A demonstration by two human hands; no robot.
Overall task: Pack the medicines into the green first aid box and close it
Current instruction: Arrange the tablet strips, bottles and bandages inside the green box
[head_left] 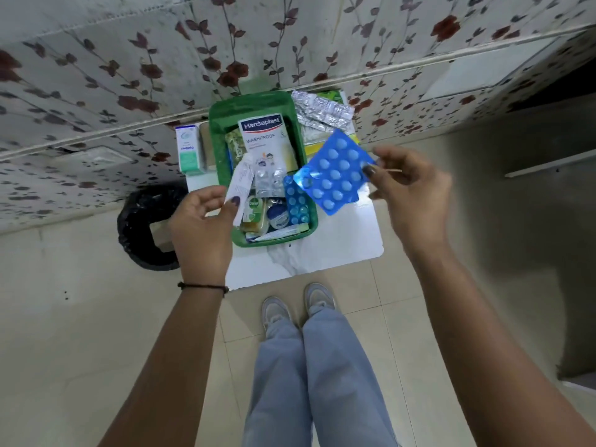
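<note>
The green first aid box (215, 133) lies open on a small white table (338, 246). Inside it are a Hansaplast pack (264, 137), a blue tablet strip (297, 204), a clear blister strip (269, 182), a small bottle (254, 214) and a round tin (278, 217). My right hand (409, 195) holds a blue blister strip (335, 172) tilted over the box's right rim. My left hand (201, 224) pinches a white paper slip (242, 185) at the box's left side. Silver foil strips (322, 112) lie beyond the box on the right.
A white and green carton (190, 150) stands left of the box. A black bin (148, 224) sits on the floor to the left of the table. A floral wall (129, 75) runs behind. My feet (296, 308) are just before the table's front edge.
</note>
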